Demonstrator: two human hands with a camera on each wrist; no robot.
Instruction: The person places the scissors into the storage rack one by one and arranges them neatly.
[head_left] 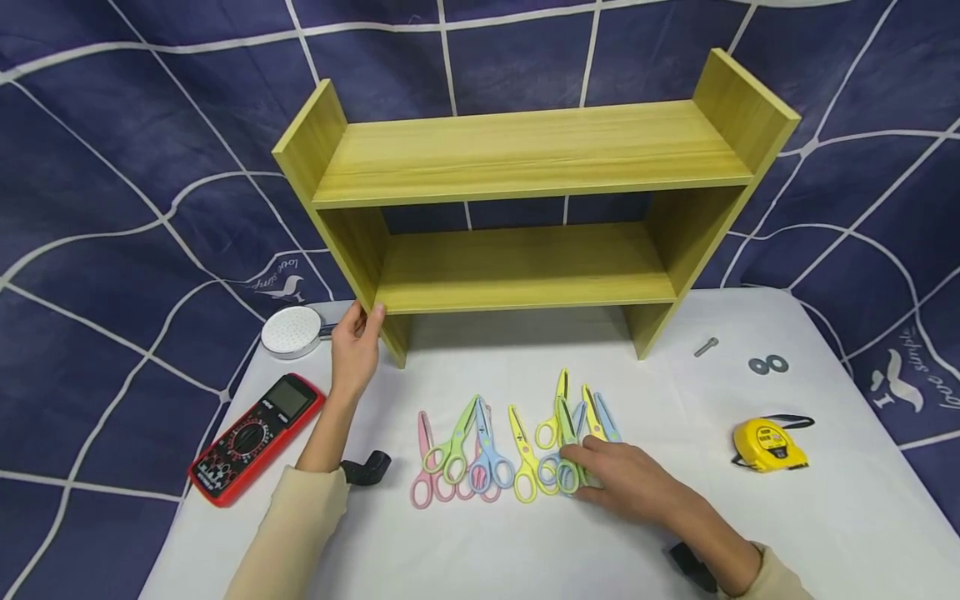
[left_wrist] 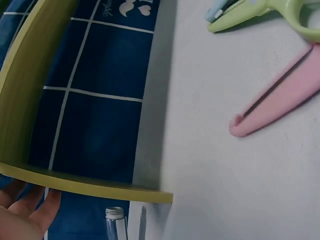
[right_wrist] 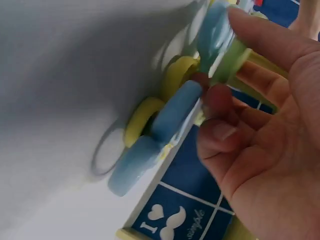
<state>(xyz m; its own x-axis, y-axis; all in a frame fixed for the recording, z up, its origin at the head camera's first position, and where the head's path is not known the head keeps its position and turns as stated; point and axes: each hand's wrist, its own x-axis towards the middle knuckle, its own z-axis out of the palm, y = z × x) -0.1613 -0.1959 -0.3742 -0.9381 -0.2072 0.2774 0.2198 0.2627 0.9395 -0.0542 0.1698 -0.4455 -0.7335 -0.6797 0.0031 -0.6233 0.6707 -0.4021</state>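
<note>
My left hand (head_left: 356, 346) grips the lower left side panel of a yellow wood-grain shelf (head_left: 525, 267), with the thumb on its front edge. In the left wrist view, the fingers (left_wrist: 46, 207) lie along the outer face of that panel. My right hand (head_left: 637, 483) pinches the handle of a pair of green scissors (head_left: 567, 446) at the right end of a row. Around it lie yellow scissors (head_left: 592, 408) and blue scissors (head_left: 609, 421), partly overlapped. More scissors stretch leftward: yellow (head_left: 525, 458), blue (head_left: 486, 450), green (head_left: 455, 446) and pink ones (head_left: 423, 454).
On the left are a red multimeter (head_left: 258, 437), a shower head (head_left: 292, 331) and a black pipe-shaped piece (head_left: 367, 469). To the right lie a bolt (head_left: 706, 347), two washers (head_left: 768, 364) and a yellow tape measure (head_left: 770, 444). A dark object (head_left: 692, 567) sits by the right forearm.
</note>
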